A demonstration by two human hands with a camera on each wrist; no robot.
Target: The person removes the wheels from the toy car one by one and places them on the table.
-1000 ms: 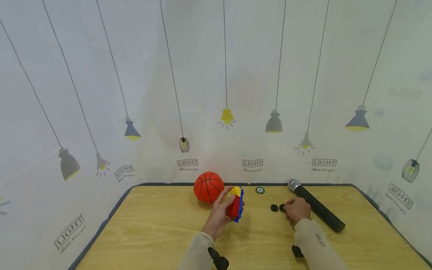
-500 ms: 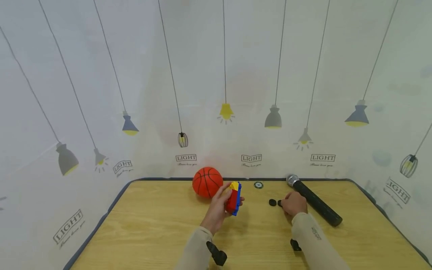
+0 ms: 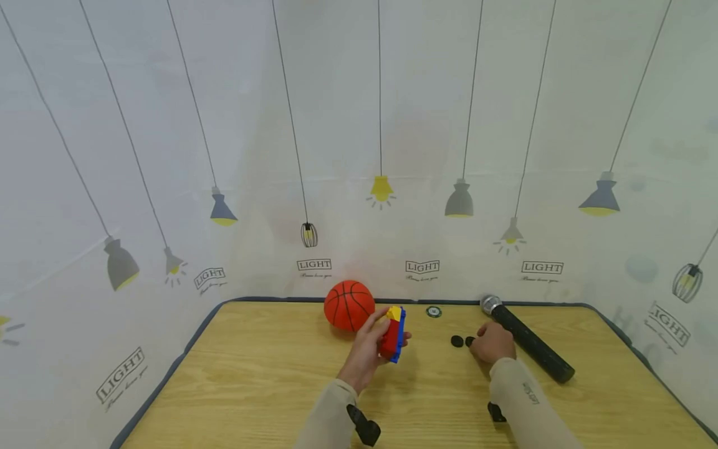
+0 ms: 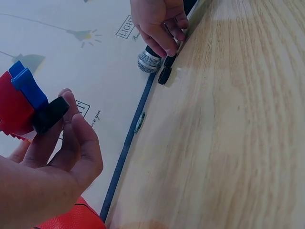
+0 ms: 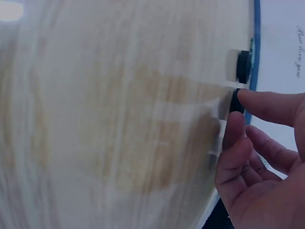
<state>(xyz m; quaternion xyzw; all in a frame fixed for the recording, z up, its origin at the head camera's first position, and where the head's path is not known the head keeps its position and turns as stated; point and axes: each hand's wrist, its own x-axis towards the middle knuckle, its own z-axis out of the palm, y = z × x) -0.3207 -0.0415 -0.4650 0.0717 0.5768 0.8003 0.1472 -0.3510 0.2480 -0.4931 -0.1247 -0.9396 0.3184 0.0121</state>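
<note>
My left hand [image 3: 364, 355] grips a toy block car [image 3: 394, 337] with red and yellow blocks on a blue base, held tilted above the table. A black wheel [image 4: 51, 114] shows at the car's base in the left wrist view, close to my fingertips. Low over the table, my right hand [image 3: 493, 343] pinches a small black disc [image 5: 235, 101], which looks like a loose wheel. Beside it lies a second black disc [image 3: 457, 341], just to the left. Part of the pinched disc is hidden by my fingers.
An orange-red toy basketball [image 3: 349, 305] sits behind my left hand. A black microphone [image 3: 533, 346] with a silver head lies right of my right hand. A round chip [image 3: 434, 312] lies near the table's back edge. A printed cloth wall [image 3: 359, 125] stands behind the wooden table [image 3: 252, 374].
The head view shifts slightly. Both hands stay nearly in place, the left with the toy block car and the right at the same black disc.
</note>
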